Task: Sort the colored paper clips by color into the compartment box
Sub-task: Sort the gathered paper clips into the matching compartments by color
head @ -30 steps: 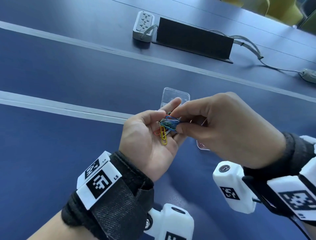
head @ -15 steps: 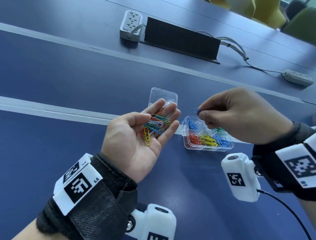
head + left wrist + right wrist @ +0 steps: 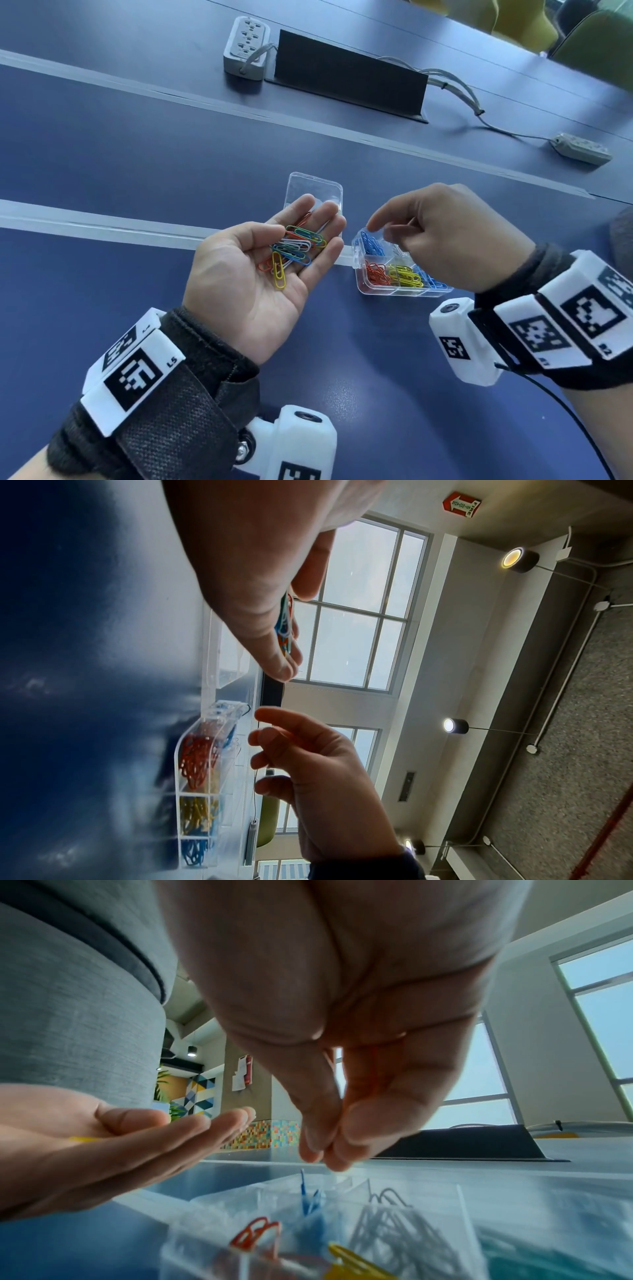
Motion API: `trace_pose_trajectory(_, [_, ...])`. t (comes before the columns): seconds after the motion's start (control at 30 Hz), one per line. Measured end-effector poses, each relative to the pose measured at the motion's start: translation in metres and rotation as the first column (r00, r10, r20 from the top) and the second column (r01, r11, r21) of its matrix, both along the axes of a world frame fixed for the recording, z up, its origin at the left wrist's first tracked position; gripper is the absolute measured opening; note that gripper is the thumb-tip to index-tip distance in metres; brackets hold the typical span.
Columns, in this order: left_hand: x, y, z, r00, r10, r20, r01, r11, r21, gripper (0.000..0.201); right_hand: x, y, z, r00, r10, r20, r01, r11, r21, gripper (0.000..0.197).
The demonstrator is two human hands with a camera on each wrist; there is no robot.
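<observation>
Clear plastic forms the compartment box (image 3: 404, 291), which sits on the blue table (image 3: 137, 164) at centre right, its lid (image 3: 313, 186) lying flat just beyond the left hand. Red clips (image 3: 376, 272), yellow clips (image 3: 404, 275) and blue clips (image 3: 371, 244) each fill their own cells; a further blue batch shows at the near right corner. The cells under the right hand are covered in the head view, though the right wrist view shows grey clips (image 3: 404, 1229) there, blurred.

The left hand (image 3: 253, 277) is held palm up, fingers relaxed and nearly straight, cradling a loose pile of mixed clips (image 3: 294, 250) on the fingers. The right hand (image 3: 442, 240) hovers over the far side of the box, thumb and fingertips (image 3: 329, 1148) drawn together and pointing down. Whether they pinch a clip I cannot tell. The left wrist view shows the box only side-on and hazy.

Far off lie a power strip (image 3: 246, 48) and a black cable flap (image 3: 349, 75).
</observation>
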State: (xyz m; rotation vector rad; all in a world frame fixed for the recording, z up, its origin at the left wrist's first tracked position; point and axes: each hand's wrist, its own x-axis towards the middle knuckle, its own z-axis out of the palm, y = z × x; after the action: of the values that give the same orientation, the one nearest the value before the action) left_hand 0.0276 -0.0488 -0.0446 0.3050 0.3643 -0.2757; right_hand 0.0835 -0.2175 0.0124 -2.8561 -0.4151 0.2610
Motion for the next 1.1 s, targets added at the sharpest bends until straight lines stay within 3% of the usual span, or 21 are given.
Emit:
trace_pose_trajectory(0.23, [0.001, 0.000, 0.000, 1.000, 0.004, 0.008, -0.004, 1.000, -0.004, 0.049, -0.005, 0.003, -0.010, 0.995, 0.099, -0.013, -0.100, 0.981, -0.169, 0.029])
trace_pose_trajectory(0.43, [0.001, -0.001, 0.002, 1.000, 0.003, -0.006, -0.003, 1.000, 0.009, 0.044, -0.004, 0.000, 0.004, 0.995, 0.081, 0.064, -0.082, 0.996, 0.018, 0.022])
trace_pose_trajectory(0.6, [0.000, -0.001, 0.000, 1.000, -0.016, -0.012, 0.017, 1.000, 0.018, 0.044, -0.020, 0.021, 0.011, 0.972, 0.190, 0.140, -0.217, 0.952, 0.213, 0.009])
trace_pose_trajectory(0.8, [-0.002, -0.003, 0.001, 0.998, -0.035, 0.046, 0.038, 0.998, -0.053, 0.051, -0.022, 0.036, 0.001, 0.961, 0.240, 0.139, -0.251, 0.966, 0.067, 0.011])
trace_pose_trajectory(1.1, [-0.001, -0.002, -0.001, 0.998, -0.026, 0.054, 0.029, 0.998, -0.055, 0.052, -0.014, 0.033, 0.007, 0.982, 0.156, 0.106, -0.171, 0.973, 0.153, 0.010])
